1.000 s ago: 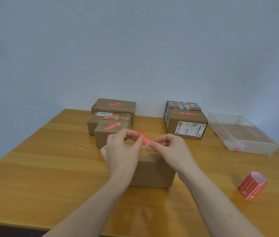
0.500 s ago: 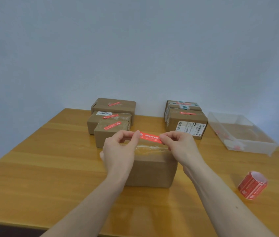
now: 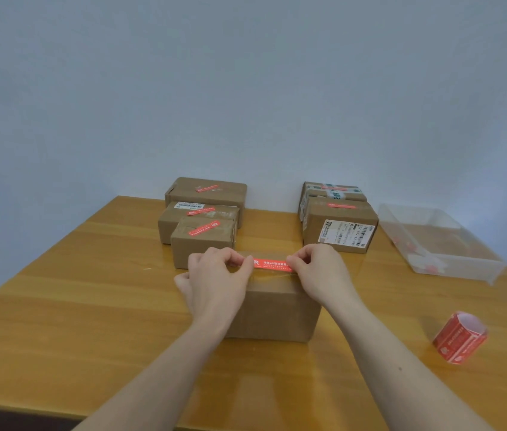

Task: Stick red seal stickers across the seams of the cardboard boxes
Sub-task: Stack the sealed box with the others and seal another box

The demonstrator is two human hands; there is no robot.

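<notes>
On the wooden counter (image 3: 59, 306), nearest the person, stands a plain cardboard box (image 3: 272, 309); all positions below are relative to it. A red seal sticker (image 3: 272, 264) is held stretched over its top. Long axis runs left to right, roughly level, parallel to the box's front edge. White characters run along the strip; too small to read. Whether the strip touches the cardboard cannot be told.

Left hand (image 3: 214, 275): fingers curled, thumb and forefinger pinching the sticker's left end. Right hand (image 3: 320, 272): fingers likewise curled, pinching the right end. Both hands rest over the box's top corners.

Behind and left of the box: a cluster of three sealed boxes (image 3: 204, 223). Each carries a red strip on top, set at a slight diagonal. The middle one also bears a white barcode label; text illegible.

Behind and right: two more sealed boxes (image 3: 337, 217), red strips on top. The nearer one has a white shipping label on its front face with barcodes and digits, blurred, not reliably readable.

Far right of the box: a clear plastic tray (image 3: 451, 269), with a few small red-and-white scraps inside.

Right and nearer the person: a roll of red stickers (image 3: 459, 339) lying on its side, white print illegible.
</notes>
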